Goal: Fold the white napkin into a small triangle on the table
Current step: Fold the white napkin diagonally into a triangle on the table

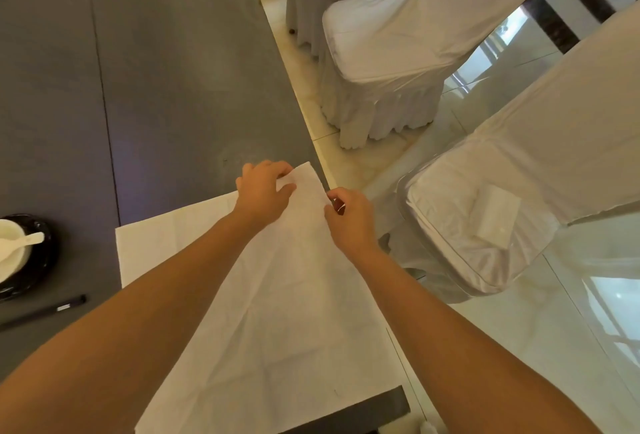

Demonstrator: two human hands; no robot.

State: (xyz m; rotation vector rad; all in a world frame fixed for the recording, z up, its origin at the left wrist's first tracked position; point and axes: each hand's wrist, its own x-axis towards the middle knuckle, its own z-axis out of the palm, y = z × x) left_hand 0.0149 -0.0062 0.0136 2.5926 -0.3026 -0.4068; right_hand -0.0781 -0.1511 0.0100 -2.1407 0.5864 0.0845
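Note:
The white napkin lies spread on the grey table, near the table's right edge and front corner. One layer is folded over, its far corner pointing away from me. My left hand pinches that far corner between thumb and fingers. My right hand pinches the napkin's right edge just beside it. Both forearms reach over the cloth and hide part of it.
A dark bowl holding a white dish and spoon stands at the left edge, with a dark pen in front of it. Several white-covered chairs stand on the tiled floor to the right of the table.

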